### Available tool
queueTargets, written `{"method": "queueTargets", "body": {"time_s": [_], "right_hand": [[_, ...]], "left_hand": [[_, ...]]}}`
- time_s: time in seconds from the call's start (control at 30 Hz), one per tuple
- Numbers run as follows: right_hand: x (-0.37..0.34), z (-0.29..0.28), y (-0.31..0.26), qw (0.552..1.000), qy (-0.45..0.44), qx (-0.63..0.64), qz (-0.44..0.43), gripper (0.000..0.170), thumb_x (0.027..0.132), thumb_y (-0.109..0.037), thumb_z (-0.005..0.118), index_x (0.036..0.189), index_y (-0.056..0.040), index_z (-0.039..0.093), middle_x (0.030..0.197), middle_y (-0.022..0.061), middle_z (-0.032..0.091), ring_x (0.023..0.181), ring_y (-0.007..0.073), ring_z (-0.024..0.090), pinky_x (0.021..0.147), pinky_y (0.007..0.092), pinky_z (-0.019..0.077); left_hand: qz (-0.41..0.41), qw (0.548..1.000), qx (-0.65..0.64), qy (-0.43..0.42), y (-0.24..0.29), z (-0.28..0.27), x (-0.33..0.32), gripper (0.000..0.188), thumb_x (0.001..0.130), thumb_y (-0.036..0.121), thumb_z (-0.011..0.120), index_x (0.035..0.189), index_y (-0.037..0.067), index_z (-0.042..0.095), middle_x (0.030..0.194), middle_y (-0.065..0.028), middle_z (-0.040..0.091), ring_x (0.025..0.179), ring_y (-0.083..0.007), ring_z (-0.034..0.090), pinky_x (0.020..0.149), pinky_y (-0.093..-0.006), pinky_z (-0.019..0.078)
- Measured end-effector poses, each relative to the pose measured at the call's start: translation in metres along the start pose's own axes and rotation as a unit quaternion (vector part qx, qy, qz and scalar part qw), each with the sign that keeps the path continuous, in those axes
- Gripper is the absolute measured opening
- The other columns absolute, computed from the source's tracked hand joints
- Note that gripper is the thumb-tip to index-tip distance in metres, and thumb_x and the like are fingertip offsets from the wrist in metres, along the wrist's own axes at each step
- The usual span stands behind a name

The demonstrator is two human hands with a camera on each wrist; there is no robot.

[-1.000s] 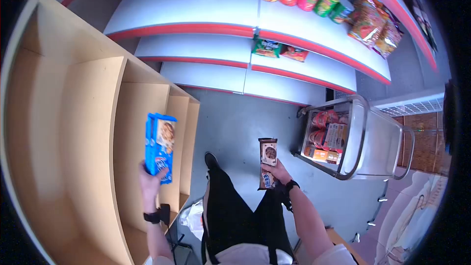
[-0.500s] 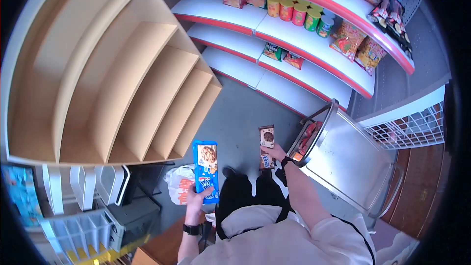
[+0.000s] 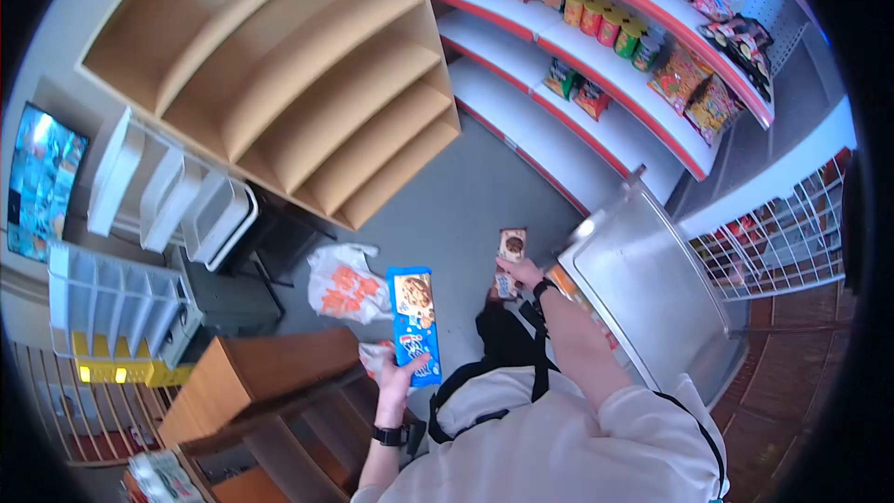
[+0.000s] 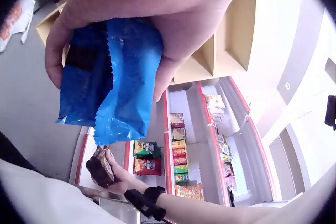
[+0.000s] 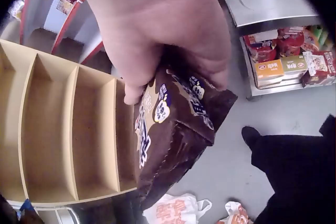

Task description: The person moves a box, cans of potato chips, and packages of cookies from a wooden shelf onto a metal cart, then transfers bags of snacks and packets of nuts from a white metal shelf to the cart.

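My left hand (image 3: 399, 391) grips blue cookie packs (image 3: 413, 321) by their lower end, with the printed front facing up. Two crimped ends of these packs (image 4: 128, 77) show side by side between fingers and thumb in the left wrist view. To the right, my right hand (image 3: 523, 274) holds brown cookie packs (image 3: 511, 244), seen close up in the right wrist view, where more than one brown wrapper (image 5: 176, 124) shows beneath the palm. Both hands are held out in front of the body, above the grey floor.
A wooden shelf unit (image 3: 337, 84) stands ahead on the left. Red-edged store shelves (image 3: 498, 116) carry snacks and canisters (image 3: 607, 30). On the right is a metal cart (image 3: 643, 289) with boxes (image 5: 281, 71) on its lower level. White plastic bags (image 3: 346, 284) and a brown cabinet (image 3: 270, 363) lie left.
The view has turned left, away from the shelves, bringing the bags, white trays and brown cabinet into sight. The left hand has carried the blue packs away from the wooden shelf, nearer the right hand.
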State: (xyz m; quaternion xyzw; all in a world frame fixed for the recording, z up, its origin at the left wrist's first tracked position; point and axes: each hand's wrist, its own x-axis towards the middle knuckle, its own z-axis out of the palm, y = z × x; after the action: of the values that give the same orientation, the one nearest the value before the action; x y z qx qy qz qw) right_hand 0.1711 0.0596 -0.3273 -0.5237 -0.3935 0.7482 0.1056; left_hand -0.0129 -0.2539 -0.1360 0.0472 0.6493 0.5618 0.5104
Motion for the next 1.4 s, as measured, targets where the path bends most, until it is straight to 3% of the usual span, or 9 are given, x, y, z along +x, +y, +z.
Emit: {"method": "queueTargets", "body": {"time_s": [0.23, 0.4, 0.47, 0.57, 0.8, 0.93, 1.03, 1.23, 1.4], "right_hand": [[-0.104, 0.015, 0.122, 0.996, 0.029, 0.055, -0.059, 0.048, 0.083, -0.039, 0.075, 0.113, -0.0031, 0.064, 0.098, 0.006, 0.069, 0.084, 0.0156, 0.067, 0.073, 0.0335, 0.0543], [-0.139, -0.03, 0.255, 0.988, 0.093, 0.102, 0.069, 0.054, 0.084, -0.04, 0.072, 0.118, -0.0006, 0.058, 0.1, 0.0082, 0.068, 0.083, 0.0184, 0.068, 0.072, 0.0346, 0.0553], [-0.161, -0.042, 0.281, 0.968, 0.174, 0.117, 0.14, 0.043, 0.091, -0.045, 0.058, 0.114, -0.0095, 0.059, 0.094, 0.0028, 0.068, 0.082, 0.0164, 0.068, 0.07, 0.0318, 0.0557], [-0.137, -0.096, 0.386, 0.944, 0.19, 0.187, 0.193, 0.052, 0.087, -0.051, 0.058, 0.113, -0.007, 0.059, 0.096, 0.0023, 0.068, 0.085, 0.0169, 0.067, 0.071, 0.0325, 0.0546], [-0.102, -0.218, 0.553, 0.826, 0.304, 0.454, 0.138, 0.031, 0.094, -0.047, 0.052, 0.098, -0.018, 0.061, 0.092, -0.0019, 0.069, 0.085, 0.017, 0.067, 0.072, 0.0334, 0.0556], [-0.102, -0.284, 0.557, 0.798, 0.377, 0.45, 0.139, 0.023, 0.091, -0.04, 0.059, 0.089, -0.0172, 0.061, 0.09, -0.0019, 0.068, 0.084, 0.0161, 0.066, 0.073, 0.0333, 0.0542], [-0.09, -0.309, 0.56, 0.812, 0.372, 0.425, 0.143, 0.035, 0.082, -0.043, 0.069, 0.106, -0.0182, 0.061, 0.105, -0.0002, 0.064, 0.102, 0.0184, 0.057, 0.096, 0.0361, 0.0427], [-0.053, -0.293, 0.497, 0.823, 0.3, 0.473, 0.092, 0.042, 0.077, -0.041, 0.073, 0.11, -0.0176, 0.059, 0.11, 0.001, 0.058, 0.103, 0.0197, 0.053, 0.094, 0.0334, 0.0446], [0.014, -0.254, 0.427, 0.796, 0.219, 0.563, 0.037, 0.053, 0.08, -0.023, 0.075, 0.12, -0.0004, 0.048, 0.119, 0.0147, 0.048, 0.113, 0.0288, 0.055, 0.103, 0.0428, 0.0495]], "left_hand": [[-0.023, 0.997, 0.04, 0.063, -0.116, -0.032, -0.106, 0.059, 0.073, 0.013, 0.084, 0.116, -0.006, 0.047, 0.103, -0.0133, 0.065, 0.088, -0.018, 0.066, 0.079, -0.0314, 0.0547], [-0.12, 0.988, 0.008, 0.097, -0.193, -0.04, -0.17, 0.06, 0.074, 0.011, 0.083, 0.119, -0.005, 0.047, 0.108, -0.013, 0.064, 0.092, -0.019, 0.065, 0.082, -0.0323, 0.0537], [-0.15, 0.983, 0.015, 0.107, -0.227, -0.044, -0.185, 0.061, 0.074, 0.01, 0.082, 0.121, -0.004, 0.047, 0.109, -0.012, 0.063, 0.095, -0.0193, 0.064, 0.084, -0.0326, 0.0528], [-0.189, 0.973, 0.047, 0.125, -0.283, -0.051, -0.188, 0.062, 0.073, 0.009, 0.083, 0.122, -0.003, 0.047, 0.109, -0.0113, 0.063, 0.095, -0.0188, 0.064, 0.084, -0.0325, 0.0526], [-0.246, 0.956, 0.092, 0.133, -0.384, -0.013, -0.146, 0.057, 0.075, 0.005, 0.079, 0.123, -0.002, 0.05, 0.11, -0.0102, 0.064, 0.095, -0.0187, 0.064, 0.082, -0.0319, 0.054], [-0.243, 0.956, 0.095, 0.133, -0.438, 0.018, -0.114, 0.06, 0.075, 0.003, 0.078, 0.127, -0.002, 0.048, 0.111, -0.0099, 0.064, 0.095, -0.0176, 0.064, 0.083, -0.0308, 0.0535], [-0.25, 0.955, 0.091, 0.129, -0.458, 0.041, -0.092, 0.059, 0.076, 0.002, 0.078, 0.127, -0.001, 0.048, 0.11, -0.0095, 0.064, 0.094, -0.0172, 0.064, 0.084, -0.0303, 0.0531], [-0.287, 0.948, 0.091, 0.1, -0.459, 0.062, -0.078, 0.056, 0.076, 0.003, 0.078, 0.123, -0.002, 0.049, 0.108, -0.0095, 0.064, 0.094, -0.0167, 0.064, 0.084, -0.0305, 0.0533], [-0.256, 0.958, 0.111, 0.068, -0.427, 0.063, -0.069, 0.055, 0.075, 0.005, 0.081, 0.118, -0.002, 0.048, 0.107, -0.0102, 0.064, 0.094, -0.0167, 0.064, 0.082, -0.0311, 0.0545]]}}
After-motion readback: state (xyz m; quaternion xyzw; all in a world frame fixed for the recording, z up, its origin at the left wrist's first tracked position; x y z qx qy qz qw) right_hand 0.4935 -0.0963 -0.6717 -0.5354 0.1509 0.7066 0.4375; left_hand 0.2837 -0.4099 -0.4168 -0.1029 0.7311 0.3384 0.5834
